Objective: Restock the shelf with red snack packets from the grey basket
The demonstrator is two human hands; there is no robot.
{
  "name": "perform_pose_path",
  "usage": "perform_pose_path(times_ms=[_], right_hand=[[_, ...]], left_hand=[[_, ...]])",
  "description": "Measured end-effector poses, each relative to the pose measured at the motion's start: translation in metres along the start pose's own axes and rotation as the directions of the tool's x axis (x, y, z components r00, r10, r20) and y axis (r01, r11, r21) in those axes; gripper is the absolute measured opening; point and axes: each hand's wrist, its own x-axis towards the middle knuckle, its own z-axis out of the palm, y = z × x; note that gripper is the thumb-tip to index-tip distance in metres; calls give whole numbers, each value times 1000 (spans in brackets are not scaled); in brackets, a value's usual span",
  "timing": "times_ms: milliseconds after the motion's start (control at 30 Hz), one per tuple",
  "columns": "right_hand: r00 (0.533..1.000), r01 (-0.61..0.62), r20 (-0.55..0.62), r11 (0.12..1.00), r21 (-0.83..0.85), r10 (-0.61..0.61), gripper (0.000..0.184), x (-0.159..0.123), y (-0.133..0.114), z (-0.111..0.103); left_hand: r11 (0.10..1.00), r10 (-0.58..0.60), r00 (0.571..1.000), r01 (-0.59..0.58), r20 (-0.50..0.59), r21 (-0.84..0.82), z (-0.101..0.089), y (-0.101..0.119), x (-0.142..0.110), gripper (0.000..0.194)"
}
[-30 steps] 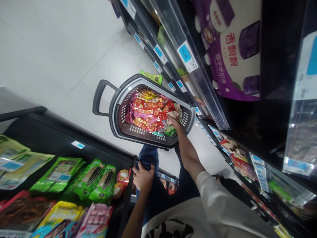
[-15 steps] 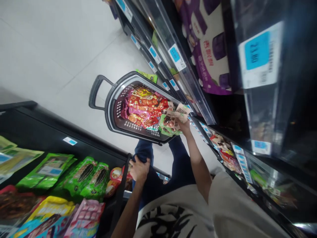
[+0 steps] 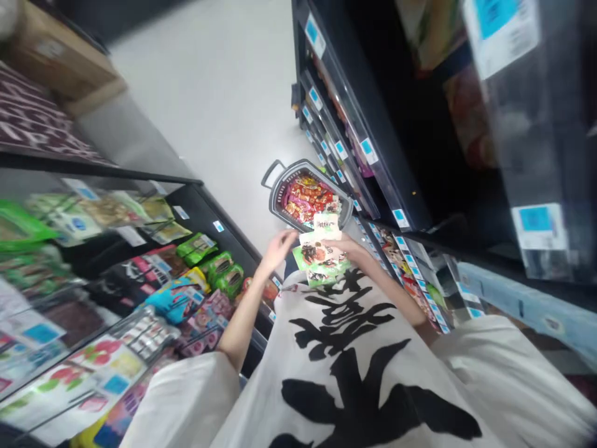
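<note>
In the head view, my right hand (image 3: 344, 244) is closed on several snack packets (image 3: 321, 256) in cream and green, held fanned out in front of my shirt. Pictures of dark food show on their fronts. To the left of the packets is my left hand (image 3: 281, 246), empty, its fingers apart and loosely curled, close to the packets' left edge. Beyond both hands, on the floor, stands a dark shopping basket (image 3: 274, 200) with a grey rim. Red, pink and yellow snack bags (image 3: 305, 198) fill its bottom, partly covered by the held packets.
A shelf (image 3: 209, 218) with bagged snacks runs along the left, including green bags (image 3: 224, 274). Tall dark shelving (image 3: 373, 180) with blue price tags rises close on the right. Cardboard boxes (image 3: 69, 62) sit at the upper left. Pale floor (image 3: 224, 93) stretches ahead.
My right hand has drawn the packets from over the basket toward my body. My left hand has left my knee and come up beside them. My view has risen and shifted.
</note>
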Motion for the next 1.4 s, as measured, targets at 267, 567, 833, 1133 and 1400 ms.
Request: perform_pose_path(times_ms=[267, 567, 833, 1133, 1400], right_hand=[[990, 75, 108, 991, 107, -86, 44, -85, 0, 55], [977, 205, -28, 893, 402, -212, 49, -126, 61, 110], [909, 412, -179, 756, 509, -375, 43, -154, 65, 127], [882, 470, -199, 758, 451, -428, 52, -171, 61, 125], [829, 545, -395, 728, 416, -395, 57, -170, 66, 130]], left_hand=[[801, 304, 924, -380, 233, 462, -13, 72, -78, 56], [813, 382, 891, -450, 246, 369, -58, 71, -134, 39], [950, 282, 955, -264, 89, -169, -67, 66, -141, 50], [773, 98, 939, 137, 330, -620, -69, 62, -144, 60], [832, 1, 969, 136, 248, -538, -80, 67, -136, 54]])
